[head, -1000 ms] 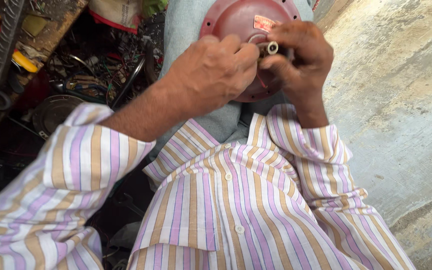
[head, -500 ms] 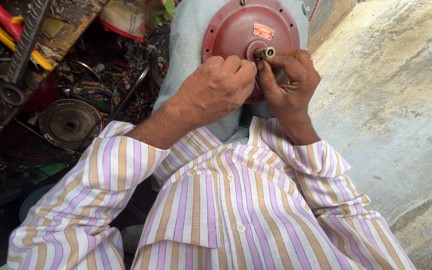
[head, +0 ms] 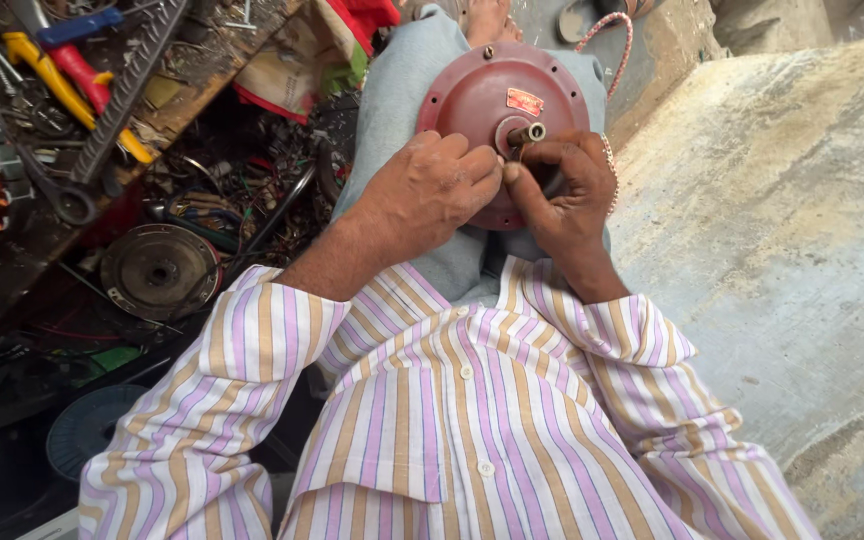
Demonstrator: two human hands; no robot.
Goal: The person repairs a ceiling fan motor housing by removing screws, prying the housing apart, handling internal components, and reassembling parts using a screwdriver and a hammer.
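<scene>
A round dark red metal motor cover rests on the person's lap, and its short metal shaft points up. The left hand and right hand both pinch at the shaft base. A cluttered worktop with yellow-handled pliers lies left; bare concrete floor lies right.

Cluttered workshop floor in daylight

A rough grey concrete slab fills the right side. To the left, a dark floor lies strewn with wires, metal discs and scrap, beside a wooden board carrying tools.
</scene>
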